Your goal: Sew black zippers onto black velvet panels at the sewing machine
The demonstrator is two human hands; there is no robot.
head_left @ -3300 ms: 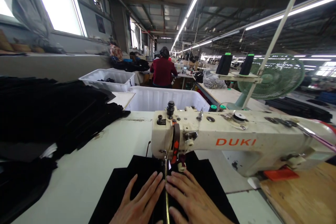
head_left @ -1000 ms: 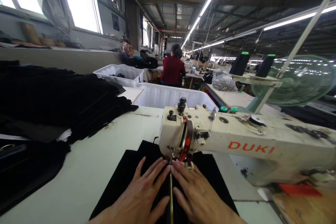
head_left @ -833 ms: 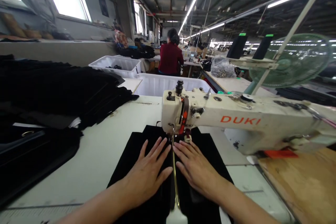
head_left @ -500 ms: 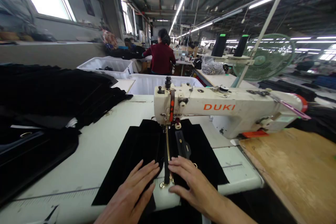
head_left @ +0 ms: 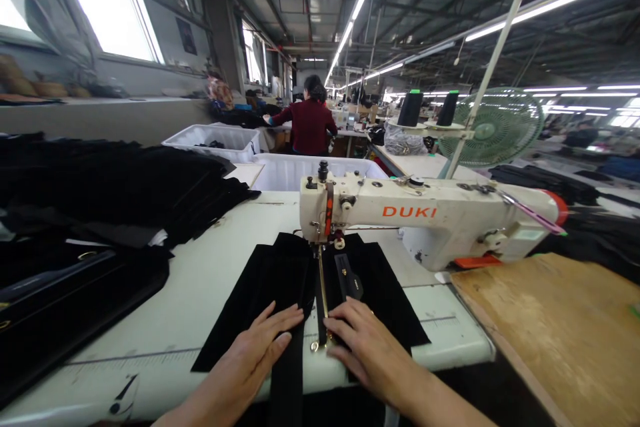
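Note:
Black fabric (head_left: pixel 250 293) lies spread on the pale sewing table (head_left: pixel 175 320), its far edge under the head of a white sewing machine (head_left: pixel 360 207). A zipper with gold teeth (head_left: pixel 323 287) runs from the needle area toward me, with gold pulls at its near end. My left hand (head_left: pixel 263 347) rests flat on the fabric left of the zipper, fingers stretched out. My right hand (head_left: pixel 363 340) lies over the fabric on the right, fingertips at the zipper's edge, fingers extended. Beyond it is a black patch with small gold hardware (head_left: pixel 346 273).
Stacked black cloth pieces (head_left: pixel 100 193) cover the left side. White plastic bins (head_left: pixel 215 137) stand behind the table. A wooden board (head_left: pixel 560 320) is at the right. Farther back are thread cones (head_left: pixel 410 109), a green fan (head_left: pixel 493 127) and a seated person in dark red (head_left: pixel 311 125).
The camera view has shifted. My left hand has moved slightly back from the zipper, and a black strip now shows between the hands. The distant person's left arm reaches farther out.

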